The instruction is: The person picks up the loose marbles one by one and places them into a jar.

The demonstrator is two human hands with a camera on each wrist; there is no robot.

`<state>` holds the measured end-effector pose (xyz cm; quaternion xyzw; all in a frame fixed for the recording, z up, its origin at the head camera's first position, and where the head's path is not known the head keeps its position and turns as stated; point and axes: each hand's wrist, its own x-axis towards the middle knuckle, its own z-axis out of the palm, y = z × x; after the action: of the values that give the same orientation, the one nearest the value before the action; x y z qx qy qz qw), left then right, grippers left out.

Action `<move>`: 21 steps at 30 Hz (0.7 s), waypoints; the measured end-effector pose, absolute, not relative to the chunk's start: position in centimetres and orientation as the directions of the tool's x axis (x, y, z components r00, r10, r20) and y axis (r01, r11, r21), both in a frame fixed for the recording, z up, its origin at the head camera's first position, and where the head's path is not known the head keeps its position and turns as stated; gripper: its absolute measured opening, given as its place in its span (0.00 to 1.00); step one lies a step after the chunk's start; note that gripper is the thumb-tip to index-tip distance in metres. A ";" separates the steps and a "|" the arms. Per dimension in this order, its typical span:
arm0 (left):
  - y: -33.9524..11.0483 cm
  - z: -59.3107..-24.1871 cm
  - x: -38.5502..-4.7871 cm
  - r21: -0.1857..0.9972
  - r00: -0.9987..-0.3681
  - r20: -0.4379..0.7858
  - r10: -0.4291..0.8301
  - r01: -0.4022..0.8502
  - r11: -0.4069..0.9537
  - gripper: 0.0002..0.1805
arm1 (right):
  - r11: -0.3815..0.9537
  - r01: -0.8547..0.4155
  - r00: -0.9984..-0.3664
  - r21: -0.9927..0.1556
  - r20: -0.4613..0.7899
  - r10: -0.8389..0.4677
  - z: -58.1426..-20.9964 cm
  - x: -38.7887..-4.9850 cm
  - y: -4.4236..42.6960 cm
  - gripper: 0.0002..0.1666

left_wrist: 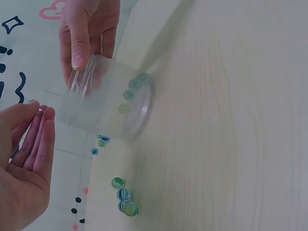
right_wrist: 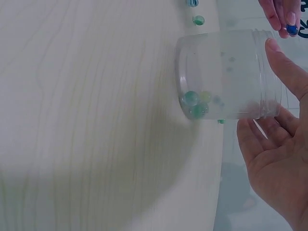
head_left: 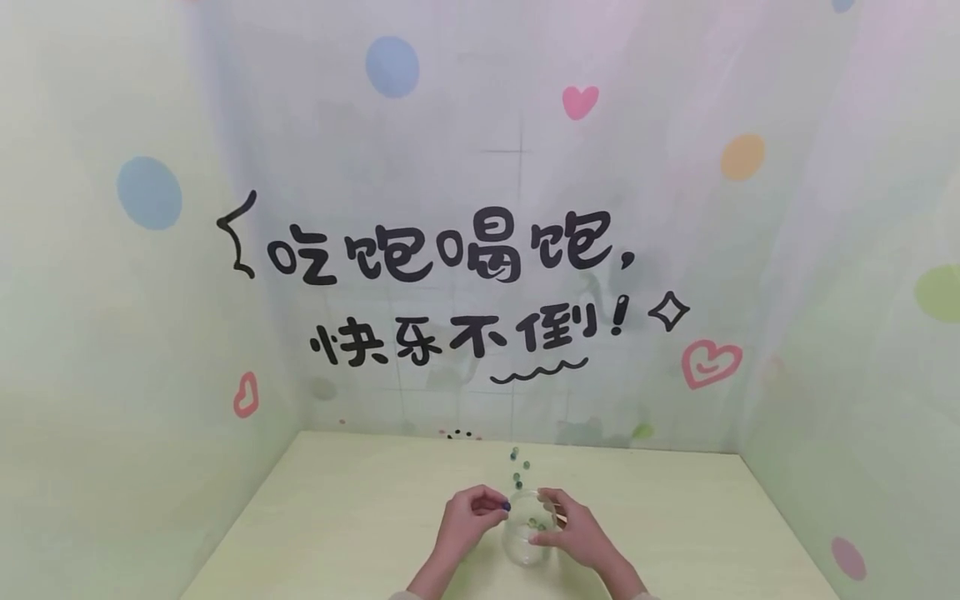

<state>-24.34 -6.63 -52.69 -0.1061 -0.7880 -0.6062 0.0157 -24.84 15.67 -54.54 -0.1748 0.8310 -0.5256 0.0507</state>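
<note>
A clear jar [head_left: 519, 546] stands on the table, its mouth upward, with several green marbles [right_wrist: 191, 98] at its bottom. My right hand [head_left: 576, 531] grips the jar near its rim, thumb on one side and fingers on the other. Between thumb and fingertips my left hand [head_left: 468, 523] pinches a dark blue marble [right_wrist: 292, 30], held beside the jar's mouth. In the left wrist view my left hand [left_wrist: 26, 163] is at the left edge, and that marble is mostly hidden by the fingers.
Several loose green and blue marbles [left_wrist: 123, 194] lie on the pale table [head_left: 337, 517] behind the jar. Printed curtains [head_left: 480, 167] with black writing, dots and hearts stand at the back and both sides of the table.
</note>
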 end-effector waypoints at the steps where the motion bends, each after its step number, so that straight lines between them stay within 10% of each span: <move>1: -6.6 -52.7 -24.3 0.952 -0.977 0.153 0.148 0.186 0.243 0.10 | 0.388 -0.238 -0.933 -0.890 0.100 -0.345 -54.5 -24.9 15.7 0.44; 21: -6.7 -53.0 -24.4 0.951 -0.983 0.148 0.113 0.173 0.255 0.10 | 0.415 -0.241 -0.933 -0.877 0.091 -0.349 -54.5 -24.8 15.6 0.44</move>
<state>-24.41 -6.66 -52.99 -0.0902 -0.7918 -0.6036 0.0246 -24.79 15.57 -54.46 -0.1758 0.8395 -0.5114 0.0527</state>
